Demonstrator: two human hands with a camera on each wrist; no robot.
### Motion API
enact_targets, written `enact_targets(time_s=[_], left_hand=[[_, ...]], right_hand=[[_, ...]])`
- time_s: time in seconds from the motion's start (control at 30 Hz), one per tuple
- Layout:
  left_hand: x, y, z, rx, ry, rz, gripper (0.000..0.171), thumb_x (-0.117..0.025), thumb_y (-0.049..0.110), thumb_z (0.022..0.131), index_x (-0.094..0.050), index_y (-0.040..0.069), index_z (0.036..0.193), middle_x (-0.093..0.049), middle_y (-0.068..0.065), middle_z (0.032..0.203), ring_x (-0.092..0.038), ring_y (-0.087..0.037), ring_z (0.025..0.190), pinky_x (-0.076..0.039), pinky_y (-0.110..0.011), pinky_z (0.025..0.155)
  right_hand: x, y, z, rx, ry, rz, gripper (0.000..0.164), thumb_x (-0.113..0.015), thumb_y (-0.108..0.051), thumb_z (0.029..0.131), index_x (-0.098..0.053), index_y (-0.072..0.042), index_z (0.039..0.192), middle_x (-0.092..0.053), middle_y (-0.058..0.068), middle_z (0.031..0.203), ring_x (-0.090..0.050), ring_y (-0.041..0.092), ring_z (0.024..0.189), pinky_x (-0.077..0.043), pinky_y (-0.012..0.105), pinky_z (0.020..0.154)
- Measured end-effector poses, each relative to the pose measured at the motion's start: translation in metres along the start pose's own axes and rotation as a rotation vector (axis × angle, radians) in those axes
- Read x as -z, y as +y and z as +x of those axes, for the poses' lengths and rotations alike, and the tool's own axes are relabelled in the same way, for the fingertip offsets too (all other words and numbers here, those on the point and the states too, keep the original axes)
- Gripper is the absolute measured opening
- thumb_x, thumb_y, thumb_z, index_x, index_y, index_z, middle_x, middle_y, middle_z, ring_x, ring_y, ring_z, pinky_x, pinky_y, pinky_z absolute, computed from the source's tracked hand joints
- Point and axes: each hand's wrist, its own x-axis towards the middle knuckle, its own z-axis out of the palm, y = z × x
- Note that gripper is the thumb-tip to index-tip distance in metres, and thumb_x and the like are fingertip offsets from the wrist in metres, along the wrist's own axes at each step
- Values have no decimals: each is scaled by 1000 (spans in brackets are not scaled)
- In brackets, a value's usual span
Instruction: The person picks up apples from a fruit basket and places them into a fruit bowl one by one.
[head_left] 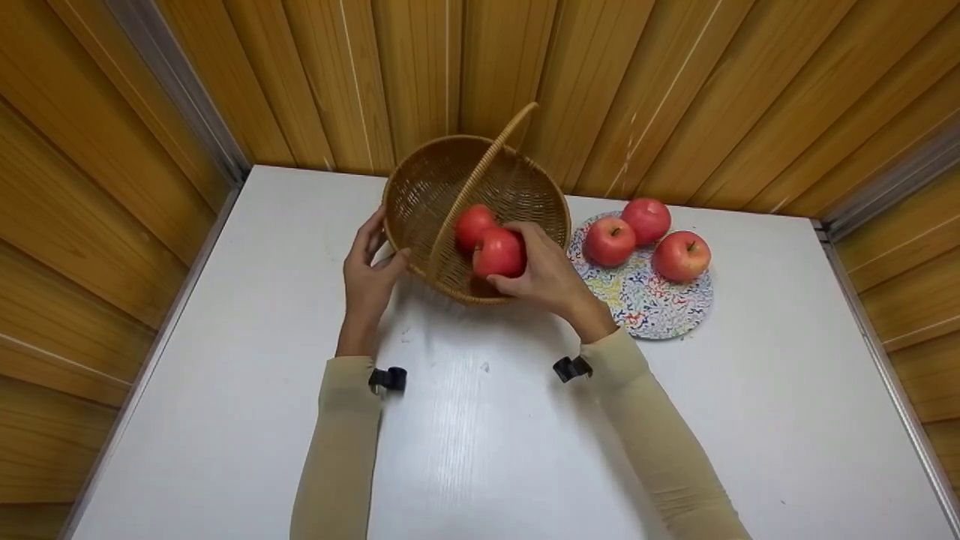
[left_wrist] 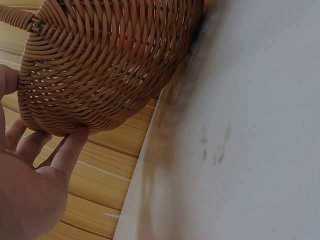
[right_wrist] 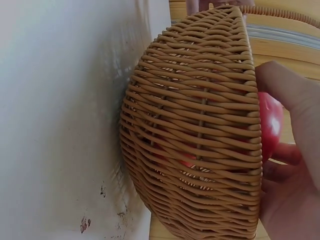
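A round wicker basket (head_left: 409, 196) with an arched handle stands at the back middle of the white table. My left hand (head_left: 369, 279) holds the basket's left side, thumb at the rim and fingers spread against the outer weave, as the left wrist view shows with the hand (left_wrist: 35, 185). Over the basket's front right part, my right hand (head_left: 551, 274) grips a red apple (head_left: 496, 255). Another red apple (head_left: 472, 223) lies in the basket just behind it. In the right wrist view, the basket wall (right_wrist: 200, 115) hides part of the gripped apple (right_wrist: 270, 125).
Right of the basket lies a round, colourfully speckled plate (head_left: 641, 304) bearing three red apples, one at the left (head_left: 609, 241), one at the back (head_left: 646, 219) and one at the right (head_left: 681, 257). Wood-patterned panels (head_left: 420, 75) rise behind the table (head_left: 480, 435) and at both sides.
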Motion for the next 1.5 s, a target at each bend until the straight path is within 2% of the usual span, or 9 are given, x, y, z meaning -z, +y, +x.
enact_targets(time_s=[0.17,0.3,0.43,0.73,1.0,1.27,1.5], left_hand=[[0,0,0,9,2,-4,68,-73,1,95,-52,17,158,-53,-1,158,-49,-22,143,-55,-42,104],[1,-2,0,-10,0,9,69,-73,-2,95,-52,16,158,-53,-2,158,-49,-23,143,-53,-47,106],[1,-2,0,-32,1,24,69,-74,-2,95,-51,16,159,-53,-1,157,-49,-23,143,-52,-51,107],[0,-2,0,-27,4,14,68,-73,-2,96,-52,14,158,-54,-1,157,-50,-23,142,-54,-44,106],[0,-1,0,-28,5,10,69,-74,-2,95,-52,15,158,-54,-1,157,-50,-22,142,-53,-44,107],[1,-2,0,-22,8,12,70,-75,-2,94,-52,15,158,-54,-1,156,-50,-22,142,-54,-45,106],[0,-1,-1,-12,17,37,68,-74,1,95,-54,18,157,-56,1,155,-51,-21,141,-55,-44,105]], right_hand=[[1,3,-6,12,113,66,77,-91,-24,84,-51,4,144,-58,20,140,-58,33,127,-48,49,109],[2,3,-12,12,178,124,80,-92,-22,82,-50,4,145,-57,20,141,-57,31,127,-48,47,108],[4,5,-17,57,227,135,82,-92,-22,83,-50,5,148,-55,20,144,-55,30,131,-46,45,110],[8,10,-27,116,320,123,80,-93,-21,82,-54,3,148,-57,18,145,-54,26,134,-44,41,114],[12,10,-37,62,362,224,80,-92,-15,84,-51,3,150,-57,17,145,-57,24,133,-50,42,110],[14,14,-46,5,422,369,78,-91,-6,83,-50,6,149,-57,19,147,-56,26,136,-47,42,114],[18,16,-53,-18,473,436,79,-89,2,82,-46,8,148,-54,21,149,-53,28,141,-45,44,116]])
